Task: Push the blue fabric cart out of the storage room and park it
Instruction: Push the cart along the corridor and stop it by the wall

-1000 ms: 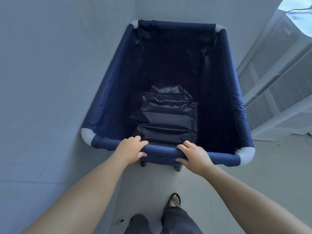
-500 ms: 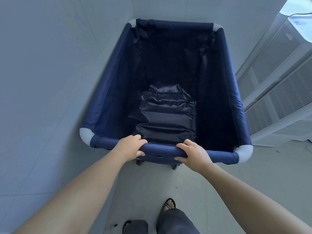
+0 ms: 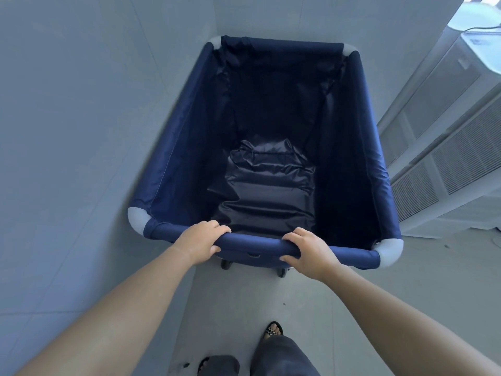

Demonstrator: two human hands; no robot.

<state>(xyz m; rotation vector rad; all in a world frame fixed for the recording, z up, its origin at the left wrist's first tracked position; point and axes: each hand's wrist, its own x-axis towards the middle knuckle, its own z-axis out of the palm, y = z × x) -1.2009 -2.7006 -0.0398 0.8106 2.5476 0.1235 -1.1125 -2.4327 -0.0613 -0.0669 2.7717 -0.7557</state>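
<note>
Cart: blue fabric cart (image 3: 173, 147), centre of view, long axis running near to far; fabric walls hung on a tube frame with pale grey corner pieces (image 3: 138, 217).
Cart position: on the grey floor (image 3: 423, 270), left side close along the tiled wall (image 3: 81, 131), far end toward the room corner; white louvred units (image 3: 447, 147) just beside its right side.
Cart interior: no load; wrinkled dark liner (image 3: 267, 183) on the bottom.
Near rail: padded blue rail (image 3: 254, 244), spans the near end between the two grey corners.
Left hand (image 3: 199, 242): wrapped over the near rail left of centre, fingers (image 3: 217, 226) curled over the top, thumb underneath; closed on the rail.
Right hand (image 3: 311, 249): wrapped over the near rail right of centre, fingers curled over the top, thumb under; closed on the rail.
Arms: both bare, extended forward.
Casters: two dark wheels (image 3: 226, 264) visible under the near end, on the floor.
Feet: sandalled foot (image 3: 272, 329) and dark trouser legs at the near edge, behind the cart.
</note>
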